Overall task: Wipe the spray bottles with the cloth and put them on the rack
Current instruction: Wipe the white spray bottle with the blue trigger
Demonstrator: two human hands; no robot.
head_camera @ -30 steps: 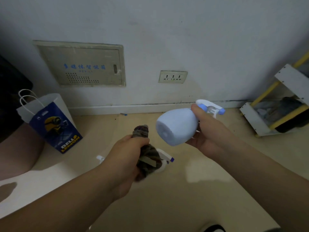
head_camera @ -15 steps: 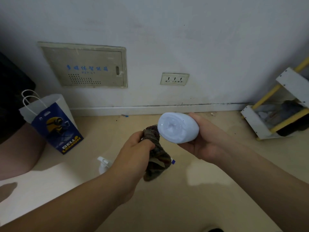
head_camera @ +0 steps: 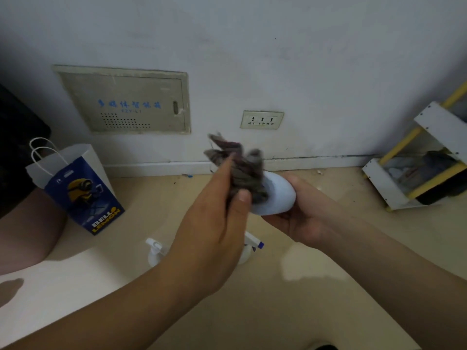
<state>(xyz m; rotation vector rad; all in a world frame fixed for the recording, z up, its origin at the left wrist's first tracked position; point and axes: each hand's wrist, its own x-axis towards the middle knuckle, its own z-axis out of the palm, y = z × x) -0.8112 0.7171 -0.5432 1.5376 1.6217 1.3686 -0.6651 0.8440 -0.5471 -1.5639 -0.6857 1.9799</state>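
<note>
The spray bottle (head_camera: 279,198) you hold is pale blue-white, smooth and rounded. It lies on its side with its base towards you, and its trigger head is hidden. Your right hand (head_camera: 303,219) cups it from below, fingers curled round the body. Your left hand (head_camera: 214,228) pinches the cloth (head_camera: 242,170), a dark, grey-brown, bunched rag, between thumb and fingers, with its loose ends sticking up above your fingertips.

Half a second ago the cloth hung below your left fingers, beside the bottle. Now it is raised and pressed against the bottle's upper side.

There are three bottles: the one in your right fingers and two on the floor under your left hand, a white one (head_camera: 154,251) and one with a blue-tipped nozzle (head_camera: 254,245). There is one cloth, and one rack (head_camera: 386,188) well to the right of your right fingers.
</note>
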